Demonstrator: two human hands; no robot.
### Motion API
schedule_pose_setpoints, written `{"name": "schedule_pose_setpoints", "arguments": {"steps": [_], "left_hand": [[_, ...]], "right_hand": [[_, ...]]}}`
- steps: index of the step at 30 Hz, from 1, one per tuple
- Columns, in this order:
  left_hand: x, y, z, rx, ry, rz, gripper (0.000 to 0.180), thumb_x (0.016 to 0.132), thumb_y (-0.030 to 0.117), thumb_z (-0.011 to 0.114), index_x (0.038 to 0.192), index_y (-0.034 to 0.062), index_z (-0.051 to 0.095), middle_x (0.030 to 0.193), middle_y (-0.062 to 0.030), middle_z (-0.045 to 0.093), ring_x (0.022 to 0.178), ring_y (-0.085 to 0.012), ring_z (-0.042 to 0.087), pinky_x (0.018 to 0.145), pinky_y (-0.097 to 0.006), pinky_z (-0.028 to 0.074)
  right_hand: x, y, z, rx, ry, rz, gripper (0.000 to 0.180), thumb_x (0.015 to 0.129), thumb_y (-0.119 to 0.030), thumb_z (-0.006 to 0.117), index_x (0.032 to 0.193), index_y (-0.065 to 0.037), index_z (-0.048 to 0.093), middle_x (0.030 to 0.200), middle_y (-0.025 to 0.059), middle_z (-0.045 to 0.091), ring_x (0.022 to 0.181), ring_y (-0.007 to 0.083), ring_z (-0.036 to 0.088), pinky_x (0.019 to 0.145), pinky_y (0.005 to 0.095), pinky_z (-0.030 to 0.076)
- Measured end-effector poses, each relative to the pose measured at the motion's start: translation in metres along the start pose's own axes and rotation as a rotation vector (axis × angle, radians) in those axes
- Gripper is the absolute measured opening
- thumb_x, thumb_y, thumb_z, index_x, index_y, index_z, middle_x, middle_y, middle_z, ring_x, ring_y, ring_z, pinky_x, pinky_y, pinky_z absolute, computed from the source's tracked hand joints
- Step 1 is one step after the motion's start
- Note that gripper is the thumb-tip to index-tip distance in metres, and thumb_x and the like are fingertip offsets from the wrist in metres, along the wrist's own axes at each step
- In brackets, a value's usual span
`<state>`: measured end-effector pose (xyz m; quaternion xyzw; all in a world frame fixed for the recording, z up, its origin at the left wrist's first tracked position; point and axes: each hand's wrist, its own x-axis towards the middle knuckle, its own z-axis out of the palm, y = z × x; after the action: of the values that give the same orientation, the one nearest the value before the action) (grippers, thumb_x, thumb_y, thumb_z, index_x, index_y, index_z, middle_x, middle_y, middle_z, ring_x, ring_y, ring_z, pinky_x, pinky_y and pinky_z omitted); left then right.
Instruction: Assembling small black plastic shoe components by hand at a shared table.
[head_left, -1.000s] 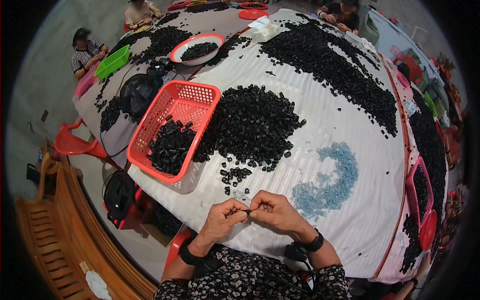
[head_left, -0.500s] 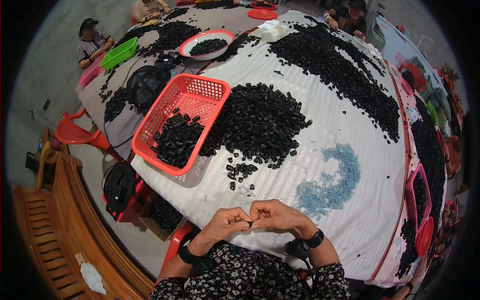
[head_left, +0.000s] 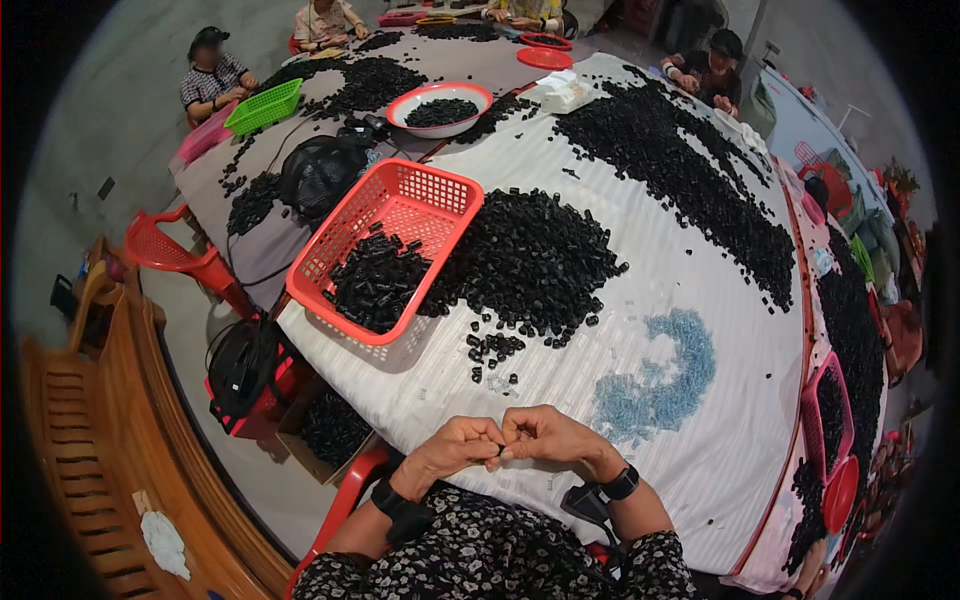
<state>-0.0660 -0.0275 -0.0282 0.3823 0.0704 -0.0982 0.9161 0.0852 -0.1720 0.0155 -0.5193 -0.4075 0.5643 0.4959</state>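
Observation:
My left hand (head_left: 460, 446) and my right hand (head_left: 548, 436) meet over the near edge of the cloth-covered table. Both are closed, fingertips pinching one small black piece (head_left: 501, 450) between them; most of it is covered by the fingers. Just beyond lies a little group of black pieces (head_left: 494, 348) beside a large heap of black cap-like pieces (head_left: 540, 255). Right of my hands spreads a curved pile of small clear bluish pieces (head_left: 660, 375). A red plastic basket (head_left: 385, 338), partly filled with black pieces, stands left of the heap.
Further off are a red-rimmed white bowl (head_left: 440, 128), a green basket (head_left: 264, 106) and a long black heap (head_left: 680, 170). Several people sit around the tables. A pink basket (head_left: 828, 420) stands at the right, a wooden bench (head_left: 110, 440) and red stool (head_left: 190, 262) at the left.
The view has tilted slightly, so the table and far people sit lower and further right. My hands stay together on the black piece with little movement.

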Motion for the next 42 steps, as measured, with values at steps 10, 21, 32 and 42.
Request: {"name": "schedule_pose_setpoints", "arguments": {"steps": [10,21,32,42], "left_hand": [[-0.006,-0.001,-0.007,-0.039,-0.055,0.014,0.012,0.088,0.007,0.060,0.092,-0.0037,0.058,0.077,-0.0069,0.060,0.067,-0.0110,0.057,0.062,-0.023,0.046],[-0.006,0.000,-0.004,-0.061,-0.108,0.044,0.014,0.088,0.006,0.058,0.090,-0.0074,0.057,0.074,-0.0080,0.057,0.065,-0.0127,0.052,0.061,-0.025,0.042],[0.003,-0.007,-0.007,-0.090,-0.055,0.081,0.013,0.090,0.007,0.056,0.094,-0.0056,0.055,0.078,-0.0081,0.058,0.069,-0.0141,0.053,0.064,-0.027,0.044],[0.007,0.001,-0.006,-0.074,0.049,0.147,0.013,0.090,0.007,0.056,0.097,-0.0046,0.056,0.080,-0.0083,0.059,0.071,-0.0148,0.055,0.067,-0.029,0.046]], "right_hand": [[0.004,-0.001,0.001,-0.055,0.102,-0.001,0.016,0.086,-0.014,0.063,0.077,-0.003,0.055,0.070,-0.0026,0.048,0.066,0.0056,0.043,0.060,0.0213,0.037],[0.069,0.007,-0.013,-1.170,0.617,-0.290,0.009,0.084,-0.008,0.057,0.091,-0.004,0.056,0.081,0.0141,0.051,0.071,0.0334,0.057,0.061,0.0408,0.047],[0.072,0.002,-0.008,-1.234,0.542,-0.261,0.012,0.082,-0.009,0.058,0.083,-0.004,0.047,0.077,0.0135,0.047,0.071,0.0320,0.055,0.059,0.0412,0.047],[0.048,-0.026,-0.012,-0.456,0.692,-0.152,0.008,0.086,-0.007,0.054,0.090,0.000,0.054,0.073,0.0094,0.052,0.062,0.0176,0.051,0.059,0.0289,0.043]]}}
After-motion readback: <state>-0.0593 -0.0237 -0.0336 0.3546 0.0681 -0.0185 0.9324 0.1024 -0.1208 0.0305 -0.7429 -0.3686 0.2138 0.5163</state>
